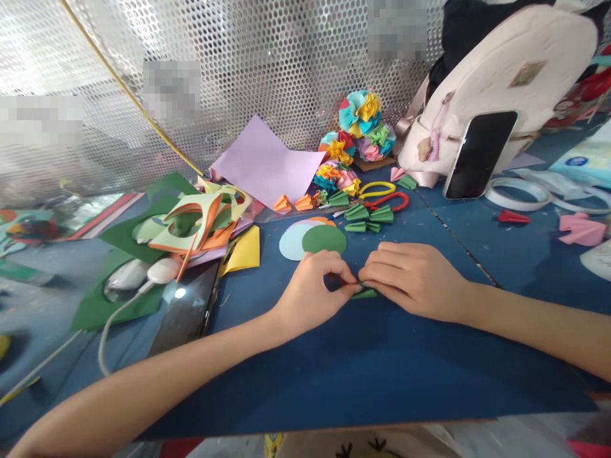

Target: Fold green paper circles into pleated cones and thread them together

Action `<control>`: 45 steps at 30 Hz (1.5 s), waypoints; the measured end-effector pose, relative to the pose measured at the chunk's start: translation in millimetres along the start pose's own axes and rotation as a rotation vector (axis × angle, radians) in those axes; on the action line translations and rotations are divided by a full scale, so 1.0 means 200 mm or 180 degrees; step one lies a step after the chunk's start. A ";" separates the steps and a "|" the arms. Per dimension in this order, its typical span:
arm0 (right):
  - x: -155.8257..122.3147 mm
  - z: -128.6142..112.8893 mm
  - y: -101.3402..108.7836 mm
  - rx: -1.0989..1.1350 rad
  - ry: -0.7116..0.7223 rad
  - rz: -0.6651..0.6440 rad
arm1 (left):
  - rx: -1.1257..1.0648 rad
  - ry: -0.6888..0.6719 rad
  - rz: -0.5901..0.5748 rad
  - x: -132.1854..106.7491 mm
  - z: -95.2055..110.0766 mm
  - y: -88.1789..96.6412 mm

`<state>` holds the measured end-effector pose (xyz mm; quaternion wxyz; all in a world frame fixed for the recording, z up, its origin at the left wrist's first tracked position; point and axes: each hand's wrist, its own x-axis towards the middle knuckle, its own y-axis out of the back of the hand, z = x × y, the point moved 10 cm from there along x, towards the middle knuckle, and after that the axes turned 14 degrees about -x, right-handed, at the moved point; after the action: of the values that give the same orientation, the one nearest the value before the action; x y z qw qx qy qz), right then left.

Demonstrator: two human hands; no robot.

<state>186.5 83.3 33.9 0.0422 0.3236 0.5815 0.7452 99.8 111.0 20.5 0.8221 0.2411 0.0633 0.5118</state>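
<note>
Low over the blue table, my left hand [317, 284] and my right hand [414, 277] meet at the fingertips. Between them they pinch a small folded piece of green paper [365, 294], mostly covered by the fingers. Just beyond my left hand lie overlapping paper circles, a green circle [324, 240] on top of a light blue circle [291, 240]. Several pleated green paper pieces [382, 213] rest past the fingertips, with two orange pleated pieces [282, 203] farther left.
Scissors with red and yellow handles [396, 201] lie behind the green pieces. Paper flower balls [360, 113] stand at the back. A phone [481, 154] leans on a white backpack [506, 70], beside tape rolls [518, 193]. Cut paper scraps [188, 219] and another phone [188, 302] are at left.
</note>
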 end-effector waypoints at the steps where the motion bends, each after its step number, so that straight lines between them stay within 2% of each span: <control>1: 0.00 -0.01 0.00 -0.0022 0.0013 -0.0035 | 0.0002 0.0010 0.0005 0.00 0.00 0.00; 3: 0.01 -0.02 0.00 0.0019 -0.0005 -0.0082 | 0.0173 -0.0067 0.0025 0.00 0.01 0.00; 6: 0.01 -0.01 0.00 0.0215 -0.0167 -0.0124 | 0.0705 -0.0426 0.0004 -0.01 0.07 -0.01; 9: 0.01 -0.02 0.02 0.0194 -0.0175 0.0000 | 0.1074 -0.0646 -0.0084 -0.02 0.10 -0.02; 15: 0.00 -0.05 0.06 -0.0413 0.0276 0.0347 | 0.0458 -0.0199 -0.0193 0.00 0.03 -0.01; 18: 0.00 -0.06 0.04 -0.0372 0.0482 0.0220 | 0.0260 -0.0100 -0.0189 0.00 0.02 -0.02; 22: 0.01 -0.02 0.00 0.0108 0.0086 -0.0019 | 0.0444 -0.0253 -0.0129 -0.01 0.04 -0.01; 25: 0.01 -0.01 -0.01 -0.0037 -0.0114 -0.0077 | 0.0547 -0.0302 -0.0069 -0.01 0.04 -0.01; 30: 0.00 -0.08 0.03 -0.1094 0.0414 0.0234 | 0.0204 -0.0094 -0.0070 0.01 0.00 0.00; 33: -0.02 -0.12 0.07 -0.1325 0.0740 0.0500 | 0.0066 -0.0023 -0.0096 0.01 -0.02 -0.01; 35: -0.02 -0.13 0.08 -0.1293 0.0850 0.0538 | 0.0095 -0.0054 -0.0082 0.01 -0.02 -0.01; 38: 0.00 -0.07 0.05 -0.0753 0.0424 0.0248 | 0.0527 -0.0376 -0.0066 -0.01 0.03 -0.01; 42: -0.01 0.01 -0.03 0.0439 -0.0414 -0.0284 | 0.1936 -0.1426 -0.0170 -0.09 0.18 -0.09; 45: -0.01 0.00 -0.03 0.0539 -0.0503 -0.0249 | 0.2336 -0.1778 -0.0147 -0.13 0.23 -0.12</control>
<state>186.8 84.4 27.4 0.0894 0.3608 0.6493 0.6635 122.9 65.3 45.4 0.6792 0.6434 0.0217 0.3525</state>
